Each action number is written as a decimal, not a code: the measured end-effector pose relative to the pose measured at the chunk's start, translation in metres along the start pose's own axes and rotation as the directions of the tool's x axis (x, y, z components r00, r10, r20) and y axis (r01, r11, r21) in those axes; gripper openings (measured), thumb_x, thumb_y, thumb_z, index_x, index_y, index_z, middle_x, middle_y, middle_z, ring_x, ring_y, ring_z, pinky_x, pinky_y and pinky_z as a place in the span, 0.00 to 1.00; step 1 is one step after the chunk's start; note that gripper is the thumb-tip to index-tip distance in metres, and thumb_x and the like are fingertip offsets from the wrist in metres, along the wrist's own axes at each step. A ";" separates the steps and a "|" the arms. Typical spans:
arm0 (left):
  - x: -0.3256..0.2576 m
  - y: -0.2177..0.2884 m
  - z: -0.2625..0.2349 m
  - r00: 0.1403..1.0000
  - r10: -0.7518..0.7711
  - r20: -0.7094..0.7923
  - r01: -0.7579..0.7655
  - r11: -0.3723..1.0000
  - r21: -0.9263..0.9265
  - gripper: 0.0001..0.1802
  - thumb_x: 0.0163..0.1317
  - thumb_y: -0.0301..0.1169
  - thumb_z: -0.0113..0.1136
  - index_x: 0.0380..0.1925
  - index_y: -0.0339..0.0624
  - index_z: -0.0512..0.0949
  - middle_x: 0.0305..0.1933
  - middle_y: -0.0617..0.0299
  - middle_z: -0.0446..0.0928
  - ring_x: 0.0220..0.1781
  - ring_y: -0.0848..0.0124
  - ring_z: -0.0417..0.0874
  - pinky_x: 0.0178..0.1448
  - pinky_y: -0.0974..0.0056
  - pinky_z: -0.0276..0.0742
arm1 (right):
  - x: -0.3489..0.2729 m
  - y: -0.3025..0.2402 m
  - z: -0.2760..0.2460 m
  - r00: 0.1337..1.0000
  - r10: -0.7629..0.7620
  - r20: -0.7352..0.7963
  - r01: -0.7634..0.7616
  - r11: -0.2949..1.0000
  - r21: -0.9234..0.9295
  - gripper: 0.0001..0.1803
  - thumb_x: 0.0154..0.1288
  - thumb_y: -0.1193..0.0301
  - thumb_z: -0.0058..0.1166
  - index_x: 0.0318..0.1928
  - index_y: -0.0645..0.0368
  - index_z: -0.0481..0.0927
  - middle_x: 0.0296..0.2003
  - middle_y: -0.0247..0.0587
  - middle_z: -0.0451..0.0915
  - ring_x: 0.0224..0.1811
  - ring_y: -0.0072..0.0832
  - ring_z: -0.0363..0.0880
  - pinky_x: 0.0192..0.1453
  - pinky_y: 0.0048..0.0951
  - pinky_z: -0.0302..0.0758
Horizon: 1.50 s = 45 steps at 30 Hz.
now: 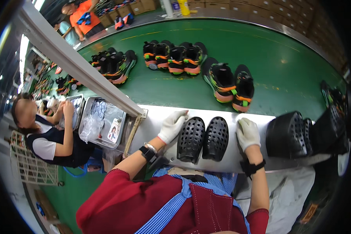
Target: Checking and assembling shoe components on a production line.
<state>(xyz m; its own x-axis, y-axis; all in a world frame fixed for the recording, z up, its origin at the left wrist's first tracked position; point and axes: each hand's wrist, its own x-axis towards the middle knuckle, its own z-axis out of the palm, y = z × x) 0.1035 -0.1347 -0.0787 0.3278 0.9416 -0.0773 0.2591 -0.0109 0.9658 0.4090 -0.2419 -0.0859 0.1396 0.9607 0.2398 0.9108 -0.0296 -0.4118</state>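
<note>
Perforated black forms, a left form (191, 139) and a right form (216, 138), are lying side by side between the two gloved hands, their long axes running away from the person, nearly parallel. The left hand (172, 126) is pointing its fingers up and to the right, loosely bent and released, with nothing showing in them. It is sitting just beside the far end of the left form; whether cloth and plastic are touching, I cannot tell. The right hand (248, 133) is curving its fingers inward, and since its palm is facing away from view, I cannot tell whether they are grasping anything. A strip of steel is showing between it and the right form, so the left hand is being the nearer one to the pair.

Both forms are resting on the steel ledge (156, 113). Just beyond the right fingertips, a right sneaker (244, 90) is standing heel toward the person on the green work surface (277, 54), with a left sneaker (223, 82) standing beside it, angled up and to the left. Farther right, large black blocks (285, 134) are occupying the ledge, well apart from the forms.
</note>
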 end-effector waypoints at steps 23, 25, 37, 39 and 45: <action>-0.105 0.026 -0.044 0.855 0.402 0.327 -0.514 0.739 0.435 0.49 0.35 0.38 0.73 0.60 0.31 0.65 0.61 0.43 0.69 0.62 0.48 0.72 0.65 0.48 0.67 | -0.083 -0.027 -0.038 0.980 0.070 0.186 -0.027 0.974 -0.224 0.32 0.52 0.72 0.52 0.60 0.67 0.70 0.62 0.59 0.66 0.67 0.58 0.59 0.71 0.51 0.56; -0.105 0.021 -0.038 0.847 0.465 0.257 -0.531 0.739 0.415 0.49 0.36 0.37 0.73 0.62 0.33 0.64 0.59 0.43 0.69 0.60 0.47 0.72 0.63 0.49 0.69 | -0.085 -0.034 -0.030 0.986 0.102 0.128 -0.068 0.968 -0.243 0.30 0.55 0.72 0.50 0.61 0.67 0.69 0.63 0.58 0.66 0.67 0.58 0.59 0.71 0.51 0.55; -0.106 0.010 -0.040 0.831 0.518 0.204 -0.556 0.754 0.349 0.45 0.42 0.34 0.70 0.62 0.31 0.62 0.56 0.41 0.70 0.57 0.46 0.73 0.64 0.50 0.69 | -0.099 -0.023 -0.009 0.992 0.120 -0.027 -0.123 0.955 -0.272 0.24 0.62 0.71 0.44 0.58 0.67 0.72 0.61 0.56 0.70 0.67 0.55 0.62 0.72 0.50 0.56; -0.103 0.012 -0.039 0.841 0.492 0.225 -0.541 0.762 0.355 0.45 0.43 0.34 0.70 0.62 0.31 0.63 0.56 0.41 0.70 0.58 0.46 0.73 0.64 0.50 0.68 | -0.098 -0.019 -0.009 0.992 0.124 -0.027 -0.127 0.956 -0.265 0.24 0.62 0.71 0.43 0.58 0.67 0.73 0.61 0.57 0.70 0.67 0.55 0.62 0.72 0.50 0.56; -0.082 0.015 -0.045 0.832 0.492 0.255 -0.549 0.794 0.261 0.42 0.42 0.33 0.70 0.60 0.33 0.65 0.55 0.43 0.71 0.55 0.46 0.73 0.62 0.50 0.69 | -0.081 -0.039 -0.016 0.988 0.111 -0.111 -0.132 0.971 -0.201 0.21 0.59 0.74 0.44 0.53 0.67 0.76 0.58 0.58 0.73 0.65 0.54 0.65 0.70 0.48 0.59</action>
<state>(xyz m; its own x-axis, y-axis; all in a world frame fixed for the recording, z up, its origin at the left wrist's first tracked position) 0.0398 -0.1970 -0.0464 0.6323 0.6925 0.3474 0.2629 -0.6136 0.7446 0.3687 -0.3226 -0.0751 0.2824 0.9149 0.2885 0.9438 -0.2111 -0.2545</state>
